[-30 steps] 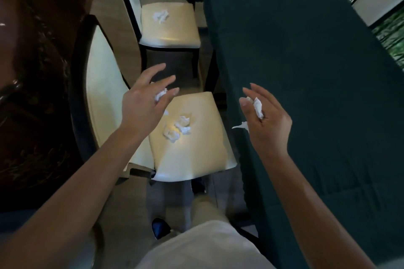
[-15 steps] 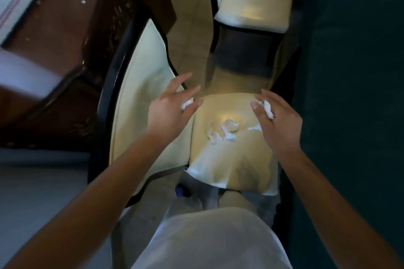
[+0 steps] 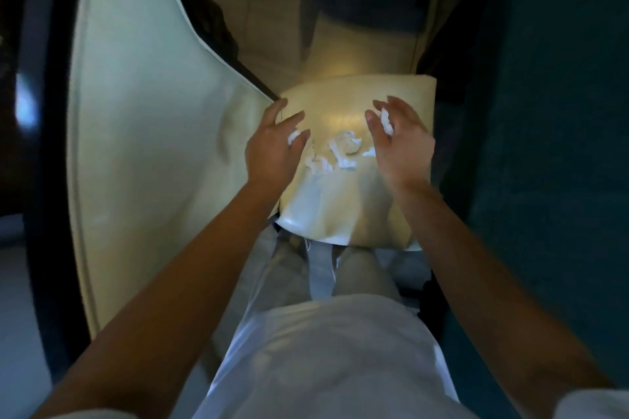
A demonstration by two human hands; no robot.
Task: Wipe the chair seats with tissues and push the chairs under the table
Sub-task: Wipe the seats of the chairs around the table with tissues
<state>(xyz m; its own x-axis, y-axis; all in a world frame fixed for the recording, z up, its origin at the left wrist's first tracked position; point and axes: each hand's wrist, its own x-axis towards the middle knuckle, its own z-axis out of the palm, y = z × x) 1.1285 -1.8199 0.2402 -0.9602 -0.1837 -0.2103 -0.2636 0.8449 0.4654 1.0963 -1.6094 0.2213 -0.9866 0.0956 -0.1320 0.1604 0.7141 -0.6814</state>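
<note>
Over the chair seat (image 3: 343, 211), each hand (image 3: 272, 150) (image 3: 401, 146) grips tissue beside the green-draped table (image 3: 561, 112).

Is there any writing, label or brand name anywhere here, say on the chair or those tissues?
None: no text shows on the chair seat, the chair back, the crumpled tissues, the green tablecloth or either hand.

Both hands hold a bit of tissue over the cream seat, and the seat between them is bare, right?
Not bare. The head view shows crumpled tissues lying on the seat between the left hand and right hand. Each hand does hold a bit of tissue.
</note>
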